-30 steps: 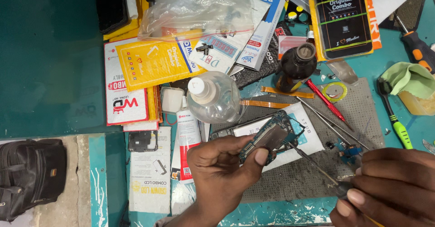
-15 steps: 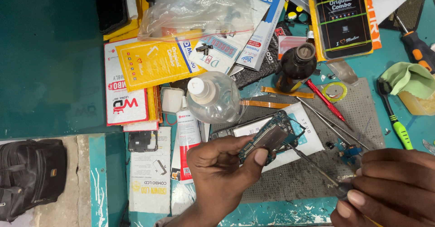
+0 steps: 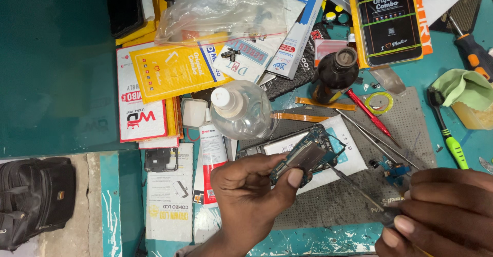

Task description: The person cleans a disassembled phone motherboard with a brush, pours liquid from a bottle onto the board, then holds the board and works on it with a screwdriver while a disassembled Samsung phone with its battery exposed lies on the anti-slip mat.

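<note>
We see a big teal desk (image 3: 56, 72) with lots of things on it. A grey work mat (image 3: 411, 128) lies on the right part of the desk. At the near left edge sits a black bag (image 3: 31, 200). Far from us lies a clear plastic bag (image 3: 221, 10) on top of a pile of flat packets, and one yellow packet (image 3: 174, 72) shows in that pile. A dark phone box (image 3: 390, 21) lies far right.

Our left hand (image 3: 251, 200) is near the middle. Its fingers and thumb are closed around a small phone circuit board (image 3: 305, 157), and it holds the board up just over the mat. Our right hand (image 3: 441, 211) is at the near right corner. Its fingers are curled tight around a thin metal tool (image 3: 354, 187), and the tip of the tool touches the board.

Just past the board stands a round clear bottle (image 3: 241, 110) with a white cap. To its right stands a small brown bottle (image 3: 336, 74). A green screwdriver (image 3: 452, 144) lies on the right, near a green cloth (image 3: 462, 85). An orange screwdriver (image 3: 475, 51) lies far right.
</note>
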